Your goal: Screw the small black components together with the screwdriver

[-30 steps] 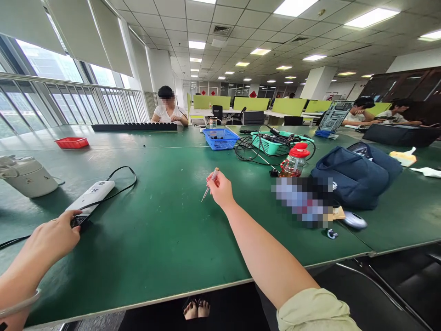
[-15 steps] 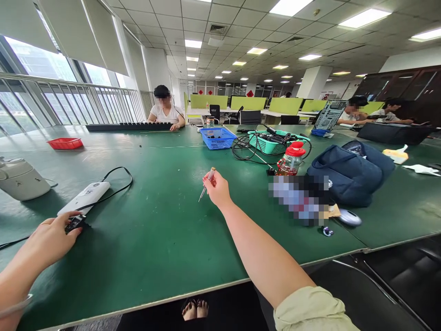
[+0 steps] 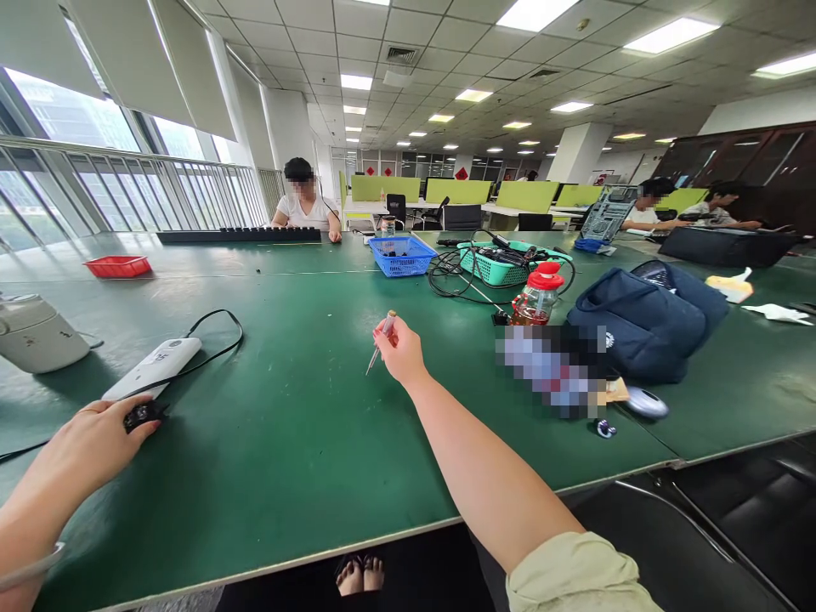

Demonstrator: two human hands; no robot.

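- Screwdriver (image 3: pixel 381 342): pinched in the closed fingers of the right hand (image 3: pixel 401 351), tip down, above the middle of the table (image 3: pixel 306 459).
- Left hand (image 3: pixel 89 450): loosely curled, fingertips gripping a black part (image 3: pixel 145 414) near the table's left edge.
- White box (image 3: pixel 153 367) with cable (image 3: pixel 220 344): just beyond.

words that could be read: none for sure | white box (image 3: pixel 153 367): had a small dark mark on top, maybe two numbers, too blurry to read | blue bag (image 3: pixel 643 327): had a little round white badge, too small to read | red signs (image 3: pixel 468 173) on the far wall: were too far away to read
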